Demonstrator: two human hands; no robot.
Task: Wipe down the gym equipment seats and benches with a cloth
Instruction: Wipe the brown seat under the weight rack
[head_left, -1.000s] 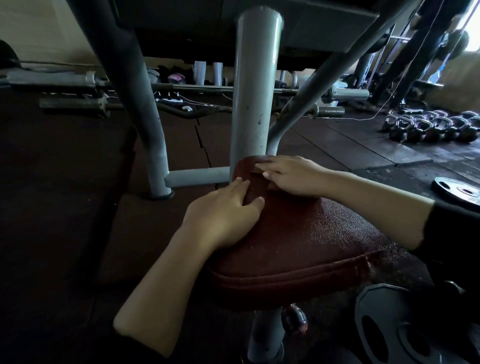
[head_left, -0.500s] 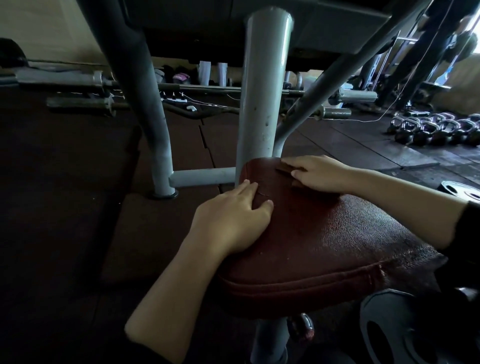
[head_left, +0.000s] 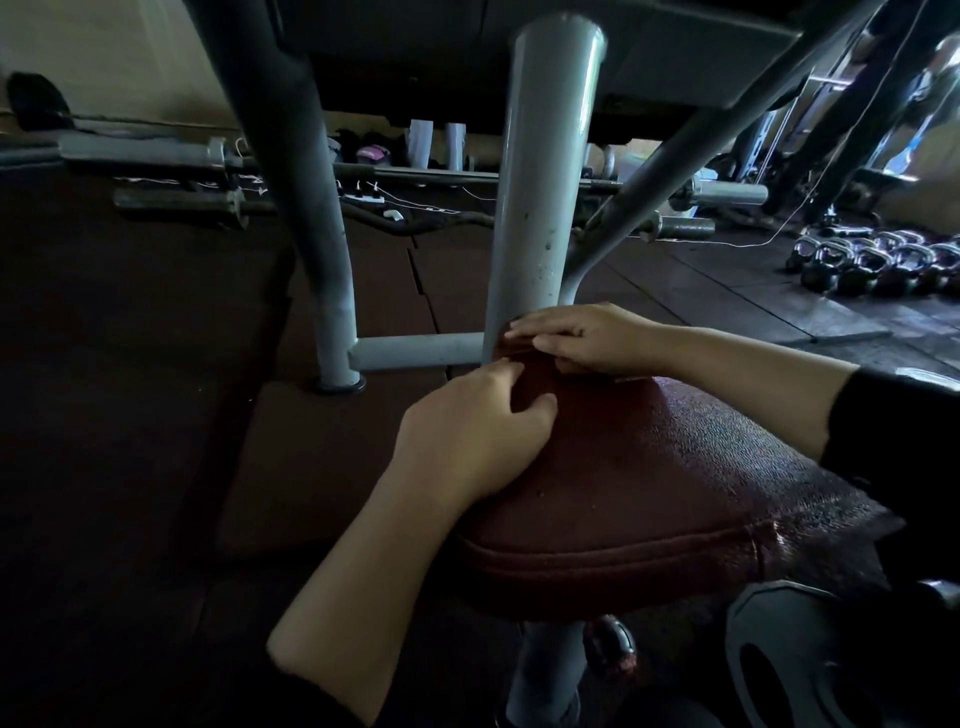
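Observation:
A dark red padded seat (head_left: 675, 478) fills the lower middle, its narrow end against a grey steel post (head_left: 540, 182). A dark reddish-brown cloth (head_left: 522, 353) lies folded on that narrow end and is hard to tell from the pad. My right hand (head_left: 587, 340) rests flat on the cloth with its fingers stretched toward the post. My left hand (head_left: 472, 436) sits on the seat's left edge, thumb and fingers curled together on the cloth's near fold. Most of the cloth is hidden under both hands.
A grey frame leg (head_left: 311, 208) and a crossbar (head_left: 415, 351) stand left of the post. Barbells (head_left: 156, 153) lie on the dark floor behind. Several kettlebells (head_left: 878, 265) sit at the right. A black weight plate (head_left: 810, 660) leans below the seat.
My right hand has slid back toward the post at the seat's narrow end. My left hand's fingers have curled tighter on the cloth. The view has shifted slightly.

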